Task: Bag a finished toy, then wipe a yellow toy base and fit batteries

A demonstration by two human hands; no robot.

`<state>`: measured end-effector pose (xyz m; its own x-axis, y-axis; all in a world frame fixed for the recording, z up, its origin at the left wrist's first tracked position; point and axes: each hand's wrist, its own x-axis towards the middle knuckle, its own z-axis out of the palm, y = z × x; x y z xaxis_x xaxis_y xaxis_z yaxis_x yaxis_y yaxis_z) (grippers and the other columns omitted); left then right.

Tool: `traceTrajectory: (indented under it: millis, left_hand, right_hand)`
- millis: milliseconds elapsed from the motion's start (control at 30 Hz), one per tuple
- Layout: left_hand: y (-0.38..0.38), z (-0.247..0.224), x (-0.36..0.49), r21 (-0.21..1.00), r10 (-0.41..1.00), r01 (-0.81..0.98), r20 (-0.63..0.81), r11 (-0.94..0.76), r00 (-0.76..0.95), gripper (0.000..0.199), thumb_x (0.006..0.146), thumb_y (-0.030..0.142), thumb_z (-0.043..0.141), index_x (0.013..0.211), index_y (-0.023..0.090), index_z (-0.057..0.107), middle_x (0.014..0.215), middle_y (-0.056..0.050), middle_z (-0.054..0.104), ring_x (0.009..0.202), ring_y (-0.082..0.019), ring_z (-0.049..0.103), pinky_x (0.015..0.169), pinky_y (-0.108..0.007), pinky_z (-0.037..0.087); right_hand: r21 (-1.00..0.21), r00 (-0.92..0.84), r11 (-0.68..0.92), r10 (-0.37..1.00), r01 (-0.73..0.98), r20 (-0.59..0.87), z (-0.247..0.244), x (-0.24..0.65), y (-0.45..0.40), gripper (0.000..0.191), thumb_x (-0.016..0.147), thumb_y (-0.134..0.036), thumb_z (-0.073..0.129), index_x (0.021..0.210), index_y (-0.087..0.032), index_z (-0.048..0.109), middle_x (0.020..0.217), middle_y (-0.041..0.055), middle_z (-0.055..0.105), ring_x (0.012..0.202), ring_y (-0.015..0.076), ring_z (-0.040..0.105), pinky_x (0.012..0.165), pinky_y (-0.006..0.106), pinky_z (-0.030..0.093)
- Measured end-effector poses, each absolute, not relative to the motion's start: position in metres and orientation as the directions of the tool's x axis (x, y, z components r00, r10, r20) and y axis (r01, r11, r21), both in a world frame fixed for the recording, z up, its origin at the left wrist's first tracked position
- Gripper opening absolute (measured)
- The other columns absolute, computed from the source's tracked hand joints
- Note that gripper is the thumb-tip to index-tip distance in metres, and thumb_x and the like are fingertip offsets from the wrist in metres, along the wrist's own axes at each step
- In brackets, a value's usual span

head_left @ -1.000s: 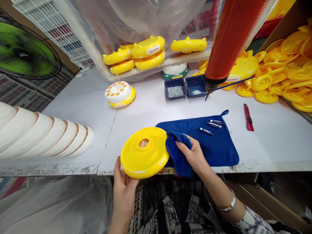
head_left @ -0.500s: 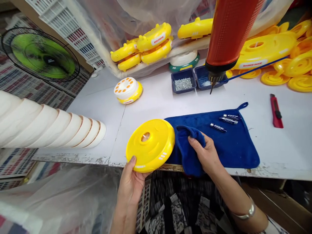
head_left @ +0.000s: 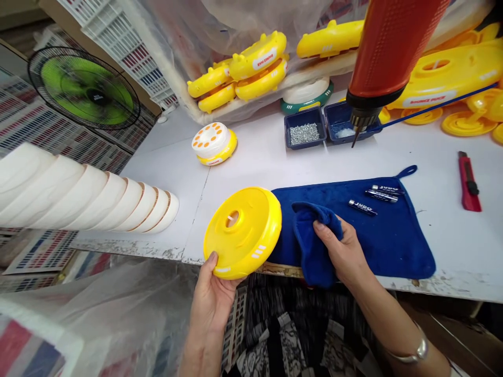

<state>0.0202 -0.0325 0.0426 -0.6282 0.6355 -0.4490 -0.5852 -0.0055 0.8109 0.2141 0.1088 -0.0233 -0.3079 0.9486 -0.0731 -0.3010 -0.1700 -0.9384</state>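
At the near edge of the table (head_left: 255, 167), my left hand (head_left: 215, 293) is closed on the low rim of a yellow disc (head_left: 253, 230), which is tilted. Just to the right, my right hand (head_left: 342, 248) pinches a bunched blue rag (head_left: 312, 251), with a gap between rag and disc. Past the rag lies a blue mat (head_left: 393, 241) with three batteries (head_left: 362, 208) on it. Farther out are a red knife (head_left: 469, 180), two small trays (head_left: 308, 145) and a red tool (head_left: 393, 52) pointing down.
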Motion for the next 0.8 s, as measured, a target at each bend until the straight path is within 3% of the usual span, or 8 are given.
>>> traceTrajectory:
  millis: [133,200,267,333,600,800]
  left_hand:
    - [-0.032,0.045,0.023,0.809,0.633,-0.588,-0.448,-0.014,-0.632,0.043,0.092,0.011,0.052,0.135,0.015,0.055,0.107,-0.013,0.075,0.083,-0.027,0.076,0.057,-0.031,0.064]
    - [-0.030,0.046,0.026,0.808,0.611,-0.589,-0.454,-0.025,-0.649,0.045,0.091,0.010,0.052,0.136,0.015,0.055,0.107,-0.013,0.076,0.084,-0.027,0.076,0.058,-0.030,0.064]
    - [-0.025,0.048,0.032,0.803,0.579,-0.596,-0.470,-0.034,-0.667,0.045,0.090,0.009,0.052,0.135,0.014,0.055,0.106,-0.012,0.076,0.085,-0.025,0.076,0.062,-0.027,0.064]
    - [-0.020,0.051,0.039,0.813,0.550,-0.581,-0.469,-0.038,-0.691,0.046,0.090,0.008,0.053,0.135,0.014,0.056,0.105,-0.012,0.076,0.084,-0.023,0.076,0.067,-0.026,0.064]
    - [-0.012,0.056,0.053,0.849,0.525,-0.515,-0.387,-0.117,-0.758,0.051,0.083,0.008,0.062,0.132,0.020,0.060,0.115,-0.009,0.074,0.091,-0.022,0.075,0.070,-0.024,0.063]
    - [-0.018,0.053,0.039,0.834,0.526,-0.541,-0.416,-0.104,-0.742,0.057,0.085,0.007,0.059,0.138,0.028,0.055,0.117,-0.007,0.073,0.092,-0.025,0.074,0.070,-0.034,0.065]
  right_hand:
    - [-0.971,-0.244,-0.038,0.970,-0.236,0.021,-0.014,0.217,0.100,0.013,0.090,-0.030,0.063,0.098,-0.024,0.073,0.086,0.0004,0.069,0.078,0.0163,0.062,0.071,0.026,0.050]
    - [-0.969,-0.243,0.161,0.948,-0.186,0.204,-0.005,0.216,0.089,0.025,0.089,-0.021,0.062,0.111,-0.027,0.071,0.091,0.0012,0.066,0.082,0.0169,0.062,0.073,0.027,0.050]
    - [-0.913,-0.350,0.375,0.843,-0.161,0.408,0.003,0.209,0.077,0.044,0.084,-0.013,0.060,0.124,-0.030,0.066,0.091,0.0016,0.060,0.080,0.0167,0.060,0.071,0.027,0.050]
    - [-0.870,-0.438,0.465,0.756,-0.163,0.486,0.007,0.199,0.070,0.052,0.079,-0.005,0.056,0.125,-0.029,0.065,0.088,0.0016,0.055,0.077,0.0160,0.058,0.067,0.026,0.049]
    - [-0.882,-0.401,0.440,0.787,-0.168,0.469,0.011,0.180,0.067,0.054,0.074,0.002,0.051,0.118,-0.026,0.064,0.089,0.0013,0.054,0.077,0.0154,0.058,0.067,0.025,0.049]
    - [-0.917,-0.320,0.394,0.862,-0.064,0.393,0.003,0.198,0.077,0.051,0.075,0.005,0.049,0.112,-0.026,0.065,0.092,0.0010,0.059,0.083,0.0155,0.059,0.073,0.025,0.048]
